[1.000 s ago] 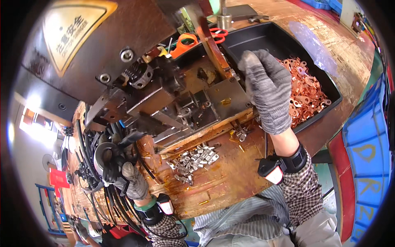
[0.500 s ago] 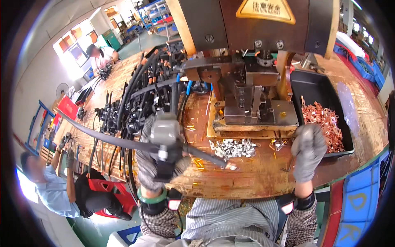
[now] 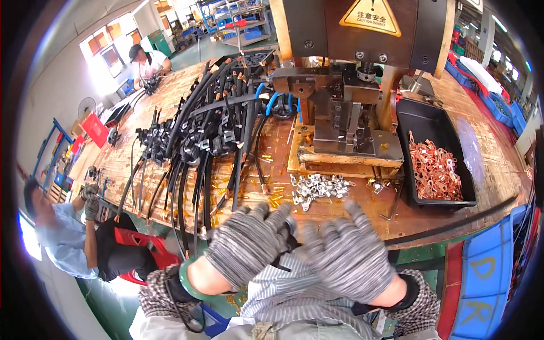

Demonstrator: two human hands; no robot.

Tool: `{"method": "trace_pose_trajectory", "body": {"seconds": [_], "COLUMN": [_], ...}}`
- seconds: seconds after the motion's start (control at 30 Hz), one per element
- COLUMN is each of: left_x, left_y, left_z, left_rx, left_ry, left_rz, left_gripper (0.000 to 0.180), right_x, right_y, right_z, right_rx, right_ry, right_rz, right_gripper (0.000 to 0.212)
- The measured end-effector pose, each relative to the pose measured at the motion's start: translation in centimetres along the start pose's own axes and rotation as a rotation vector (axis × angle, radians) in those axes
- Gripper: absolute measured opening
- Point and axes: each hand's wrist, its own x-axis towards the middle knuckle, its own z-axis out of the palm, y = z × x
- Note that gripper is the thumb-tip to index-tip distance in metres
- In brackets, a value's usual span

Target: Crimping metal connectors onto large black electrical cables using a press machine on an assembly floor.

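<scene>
Now | left hand [image 3: 249,245], right hand [image 3: 347,255]: grey knit gloves, blurred, fingers spread | silver terminals [image 3: 317,187]: loose heap just beyond

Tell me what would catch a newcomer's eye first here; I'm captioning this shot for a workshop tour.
Two hands in grey knitted gloves, the left hand and the right hand, meet low in the middle at the near edge of the worn wooden workbench. Behind them stands the dark metal press with a yellow warning triangle. A sprawl of thick black cables lies to its left, and a black tray of copper lugs to its right.
</scene>
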Motion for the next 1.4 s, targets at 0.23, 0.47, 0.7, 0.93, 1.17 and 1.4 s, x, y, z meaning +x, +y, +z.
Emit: {"method": "trace_pose_trajectory", "body": {"seconds": [0.23, 0.47, 0.7, 0.93, 1.17, 1.4], "left_x": [-1.8, -2.5, 2.8, 6.7, 6.9, 7.1], "left_y": [-9.0, -16.5, -7.3, 2.0, 2.3, 1.4], "left_z": [3.5, 8.1, 4.2, 7.9, 9.6, 10.1], "left_rx": [0.403, 0.403, -0.244, -0.672, -0.791, -0.754], "left_ry": [0.006, -0.198, 0.323, 0.015, 0.168, 0.125], "left_rz": [-0.170, -0.427, 0.002, 0.203, 0.335, 0.375], "left_gripper": [0.020, 0.023, 0.030, 0.042, 0.027, 0.025], "right_x": [-7.0, -5.8, -6.0, -6.8, -8.5, -9.5], "right_y": [1.5, 1.4, 2.8, 1.9, 1.8, 2.3], "right_z": [2.8, 5.5, 8.1, 7.6, 6.7, 7.8], "right_rx": [0.171, 0.127, 0.132, 0.209, 0.265, 0.552], "right_ry": [-0.240, -0.199, -0.135, -0.050, -0.180, -0.063], "right_rz": [0.339, 0.314, 0.351, 0.329, 0.360, 0.387], "right_gripper": [0.021, 0.011, 0.011, 0.022, 0.021, 0.015]}}
